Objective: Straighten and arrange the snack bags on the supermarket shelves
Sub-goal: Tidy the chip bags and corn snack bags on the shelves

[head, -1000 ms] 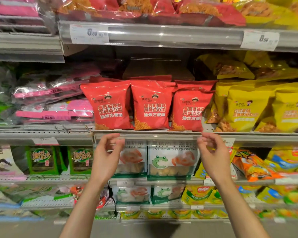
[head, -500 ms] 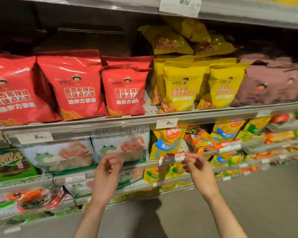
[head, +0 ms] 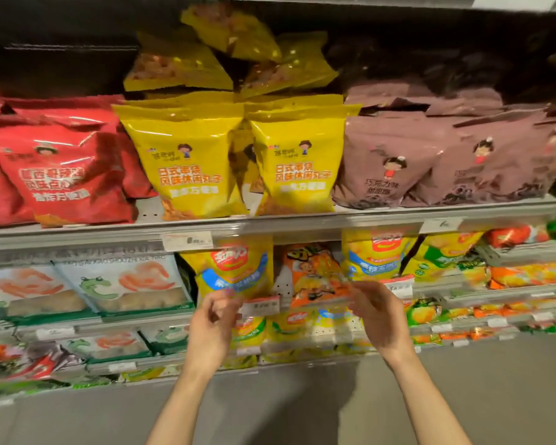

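Note:
Two yellow snack bags [head: 187,165] [head: 297,162] stand upright at the shelf front, with more yellow bags [head: 228,56] heaped loosely behind and above them. Red bags [head: 61,175] stand to their left, brown bags [head: 395,159] to their right. My left hand [head: 211,329] and my right hand [head: 377,316] hover in front of the lower shelf, fingers loosely curled, holding nothing. Between them hangs an orange bag [head: 315,277], beside a yellow-and-blue bag [head: 235,268].
The shelf rail [head: 77,234] with price tags [head: 187,240] runs across the middle. White shrimp-cracker bags [head: 122,287] fill the lower left. Small orange and green packets [head: 523,274] line the lower right shelves. Grey floor [head: 286,406] lies below.
My view has swung right, from the red bags to the yellow and brown ones. Both hands dropped from the middle shelf rail to the lower shelf and stay empty.

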{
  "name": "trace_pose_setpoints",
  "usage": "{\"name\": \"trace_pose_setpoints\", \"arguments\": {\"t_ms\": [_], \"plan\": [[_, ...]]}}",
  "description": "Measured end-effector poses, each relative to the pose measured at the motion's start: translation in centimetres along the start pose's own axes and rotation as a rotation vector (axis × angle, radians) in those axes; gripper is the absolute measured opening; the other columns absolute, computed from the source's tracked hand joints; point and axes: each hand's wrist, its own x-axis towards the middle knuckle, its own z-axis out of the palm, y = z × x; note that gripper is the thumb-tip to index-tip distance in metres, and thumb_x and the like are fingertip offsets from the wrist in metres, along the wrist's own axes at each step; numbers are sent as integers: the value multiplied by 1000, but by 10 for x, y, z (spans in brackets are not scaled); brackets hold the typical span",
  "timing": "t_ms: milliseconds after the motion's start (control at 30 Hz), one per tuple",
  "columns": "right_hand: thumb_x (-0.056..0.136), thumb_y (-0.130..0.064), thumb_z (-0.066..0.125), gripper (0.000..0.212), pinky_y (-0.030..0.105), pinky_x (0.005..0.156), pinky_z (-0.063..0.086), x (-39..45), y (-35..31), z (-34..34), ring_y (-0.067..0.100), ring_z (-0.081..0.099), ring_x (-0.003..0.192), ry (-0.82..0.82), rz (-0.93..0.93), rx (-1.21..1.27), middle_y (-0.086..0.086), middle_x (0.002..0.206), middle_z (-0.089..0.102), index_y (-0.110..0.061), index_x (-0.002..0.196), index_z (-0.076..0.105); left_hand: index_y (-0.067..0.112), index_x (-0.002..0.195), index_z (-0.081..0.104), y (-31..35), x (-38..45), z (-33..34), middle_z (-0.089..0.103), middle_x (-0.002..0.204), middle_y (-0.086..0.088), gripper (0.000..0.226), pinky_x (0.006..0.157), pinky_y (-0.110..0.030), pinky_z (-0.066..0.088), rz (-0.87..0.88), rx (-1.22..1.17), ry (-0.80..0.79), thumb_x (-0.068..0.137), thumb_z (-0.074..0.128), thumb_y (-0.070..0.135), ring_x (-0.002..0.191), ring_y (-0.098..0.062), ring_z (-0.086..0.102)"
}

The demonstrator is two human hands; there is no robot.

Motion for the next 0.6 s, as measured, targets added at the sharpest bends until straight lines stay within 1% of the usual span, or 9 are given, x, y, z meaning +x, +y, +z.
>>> {"name": "trace_pose_setpoints", "arguments": {"t_ms": [67,133,200,267,300,400,467,533,600], "plan": [[93,3,64,14,26,66,52,16,8,-18,13,66,66,6,34,-8,5,74,71,-10,95,71,5,108,66,-3,-3,23,71,86,-16,10,77,-35,56,-25,31,25,99,64,2,77,-19,68],[90,0,67,19,37,75,51,31,17,-30,26,67,77,-10,59,-41,9,80,72,-18,88,71,2,112,65,-7,-1,43,71,84,-7,14,69,-22,57,-46,56,39,98,64,1,72,-13,70],[92,-5,68,12,36,78,48,46,25,-36,29,65,84,-34,58,-88,12,88,72,-16,89,71,3,117,62,-11,6,62,71,87,-9,19,76,-31,57,-78,61,31,98,65,2,79,-26,70],[94,-9,66,7,26,72,45,62,35,-34,27,64,86,-40,76,-149,12,94,71,-12,94,72,8,118,60,-18,18,82,71,92,-9,21,84,-40,54,-111,70,32,98,65,4,85,-27,68],[95,-10,65,8,21,68,42,70,41,-30,27,64,86,-36,72,-187,11,94,70,-10,95,73,10,117,59,-22,26,91,71,93,-7,21,84,-38,54,-117,85,28,98,64,4,84,-21,67],[98,-14,61,12,25,69,38,93,54,-15,20,60,83,-104,74,-276,4,88,66,-12,100,73,7,115,55,-37,53,123,66,84,-3,20,66,-14,49,-122,118,-19,99,60,-3,69,-3,61],[100,-18,60,14,28,62,35,105,63,-5,17,55,71,-180,84,-328,-2,71,60,-17,88,67,3,119,55,-50,69,143,62,82,-2,21,62,-9,45,-153,141,-62,99,60,-3,68,-5,56],[101,-23,60,18,28,61,34,113,70,4,10,51,60,-215,100,-349,-8,63,55,-18,84,64,6,127,57,-59,77,157,63,88,-1,28,67,-11,47,-212,162,-107,100,63,4,75,-10,58],[102,-25,59,9,27,70,39,116,71,11,9,55,67,-255,151,-317,-5,76,62,-22,96,64,11,137,54,-64,81,162,67,109,-3,38,90,-21,53,-275,157,-141,101,64,10,98,-18,66]]}}
